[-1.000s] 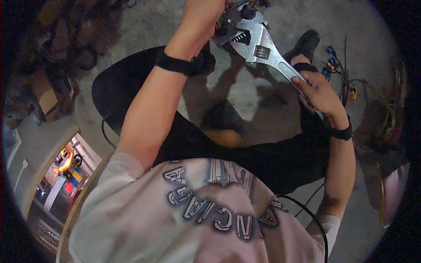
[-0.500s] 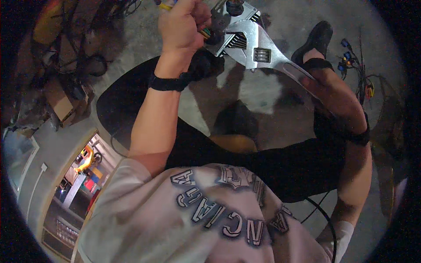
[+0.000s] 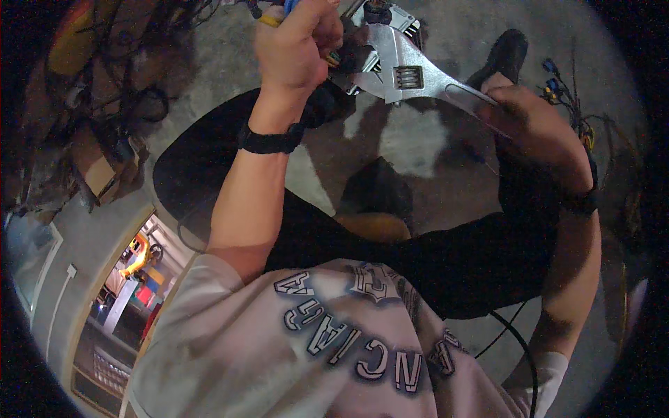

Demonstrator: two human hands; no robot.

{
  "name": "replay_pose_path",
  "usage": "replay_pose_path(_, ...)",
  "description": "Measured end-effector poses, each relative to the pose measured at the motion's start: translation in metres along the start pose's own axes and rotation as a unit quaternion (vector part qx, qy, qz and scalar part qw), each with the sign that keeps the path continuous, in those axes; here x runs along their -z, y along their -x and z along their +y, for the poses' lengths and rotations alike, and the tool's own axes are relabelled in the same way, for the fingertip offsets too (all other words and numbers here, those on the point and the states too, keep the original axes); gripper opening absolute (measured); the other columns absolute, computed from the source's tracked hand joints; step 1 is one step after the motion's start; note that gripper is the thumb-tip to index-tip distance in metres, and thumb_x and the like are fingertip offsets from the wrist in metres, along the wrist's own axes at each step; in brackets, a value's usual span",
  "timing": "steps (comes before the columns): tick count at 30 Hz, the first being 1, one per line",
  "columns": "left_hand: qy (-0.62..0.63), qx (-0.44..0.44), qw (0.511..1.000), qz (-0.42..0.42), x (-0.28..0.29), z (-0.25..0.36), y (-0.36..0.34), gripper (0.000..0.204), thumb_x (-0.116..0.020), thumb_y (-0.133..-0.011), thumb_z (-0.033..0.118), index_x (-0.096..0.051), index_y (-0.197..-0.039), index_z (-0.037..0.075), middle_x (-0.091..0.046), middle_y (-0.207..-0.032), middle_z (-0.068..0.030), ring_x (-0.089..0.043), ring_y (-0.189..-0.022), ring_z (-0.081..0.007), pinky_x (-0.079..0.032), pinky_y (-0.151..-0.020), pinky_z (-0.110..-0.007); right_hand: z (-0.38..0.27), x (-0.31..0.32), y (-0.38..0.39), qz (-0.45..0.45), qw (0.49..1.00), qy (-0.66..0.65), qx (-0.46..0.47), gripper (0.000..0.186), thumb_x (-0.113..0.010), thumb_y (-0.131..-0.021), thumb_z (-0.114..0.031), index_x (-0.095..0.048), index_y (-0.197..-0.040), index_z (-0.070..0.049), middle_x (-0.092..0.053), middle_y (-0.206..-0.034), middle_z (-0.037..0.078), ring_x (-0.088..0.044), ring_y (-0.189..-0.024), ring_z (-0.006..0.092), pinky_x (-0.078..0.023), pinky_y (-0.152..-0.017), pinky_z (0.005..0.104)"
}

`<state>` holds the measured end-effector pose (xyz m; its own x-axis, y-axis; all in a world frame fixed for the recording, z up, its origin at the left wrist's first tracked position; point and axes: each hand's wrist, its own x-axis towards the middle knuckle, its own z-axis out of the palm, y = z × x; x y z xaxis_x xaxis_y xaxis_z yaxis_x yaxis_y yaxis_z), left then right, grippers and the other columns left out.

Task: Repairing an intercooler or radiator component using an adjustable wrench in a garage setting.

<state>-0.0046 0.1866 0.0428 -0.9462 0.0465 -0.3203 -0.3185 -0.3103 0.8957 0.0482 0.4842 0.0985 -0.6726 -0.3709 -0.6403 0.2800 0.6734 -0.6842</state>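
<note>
My right hand [image 3: 536,129] grips the handle of a large silver adjustable wrench [image 3: 410,75]. Its jaws point left, toward my other hand, and stand apart; I see nothing clamped between them. At the top edge, my left hand [image 3: 293,59] is closed around colored wires; yellow [image 3: 269,21], blue and green bits stick out beside the fingers. Partly behind the wrench head lies a silver finned metal part [image 3: 403,22] on the floor. Where the wires lead is out of view or hidden by my fist.
Several cables with blue connectors [image 3: 550,89] lie on the floor at the right. A cardboard box [image 3: 96,167] and dark tangled cables [image 3: 150,104] are at the left. My shoe [image 3: 510,57] rests near the wrench. A black cable [image 3: 523,341] passes at lower right.
The wrench has shifted slightly up and turned a little, its head now covering less of the finned part. My right hand moved slightly right and up. My left hand still grips the wires.
</note>
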Motion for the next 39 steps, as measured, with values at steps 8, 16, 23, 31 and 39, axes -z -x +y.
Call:
replay_pose_path(8,0.010,0.001,1.000,0.007,0.012,-0.001,-0.005,0.026,-0.064,-0.086,0.021,-0.049,-0.067,0.010,-0.037,-0.057,0.0007,-0.039,-0.052,-0.0155,-0.033,-0.052,-0.031,-0.002,0.014,-0.022,-0.043,0.995,0.087,0.034,0.034,-0.054,-0.096,-0.031,-0.058,-0.089,0.002,-0.055,-0.081,0.009,-0.050,-0.072,0.0196,-0.040,-0.065,0.0355)
replay_pose_path(16,0.011,0.005,1.000,0.022,0.012,0.006,-0.002,0.023,-0.064,-0.085,0.021,-0.050,-0.071,0.010,-0.039,-0.057,0.0000,-0.041,-0.053,-0.0149,-0.033,-0.052,-0.031,-0.030,0.035,-0.034,-0.138,0.980,0.108,-0.097,0.033,-0.057,-0.094,-0.032,-0.063,-0.095,0.001,-0.057,-0.073,0.013,-0.055,-0.070,0.0254,-0.043,-0.067,0.0378)
replay_pose_path(23,0.028,-0.030,0.999,0.016,-0.015,0.004,0.017,0.012,-0.065,-0.082,0.006,-0.055,-0.076,0.007,-0.045,-0.058,-0.0005,-0.045,-0.051,-0.0138,-0.035,-0.048,-0.030,-0.011,0.042,-0.020,-0.055,0.987,0.144,0.054,0.032,-0.058,-0.092,-0.028,-0.063,-0.100,0.003,-0.058,-0.073,0.014,-0.052,-0.067,0.0236,-0.043,-0.065,0.0371)
replay_pose_path(31,-0.066,-0.039,0.995,-0.059,-0.012,0.000,0.019,0.012,-0.064,-0.082,0.000,-0.056,-0.076,0.006,-0.049,-0.062,-0.0012,-0.047,-0.053,-0.0144,-0.038,-0.050,-0.029,-0.024,0.054,-0.015,-0.142,0.986,0.061,-0.058,0.035,-0.058,-0.092,-0.028,-0.061,-0.096,0.006,-0.055,-0.069,0.013,-0.051,-0.066,0.0200,-0.042,-0.065,0.0362)
replay_pose_path(39,-0.013,-0.043,0.994,-0.102,-0.012,0.000,0.023,0.008,-0.069,-0.082,0.008,-0.063,-0.084,0.002,-0.063,-0.070,-0.0041,-0.058,-0.061,-0.0111,-0.044,-0.054,-0.026,-0.004,0.051,-0.007,-0.071,0.987,0.120,0.077,0.030,-0.058,-0.092,-0.025,-0.062,-0.096,0.004,-0.062,-0.078,0.018,-0.058,-0.073,0.0281,-0.045,-0.070,0.0367)
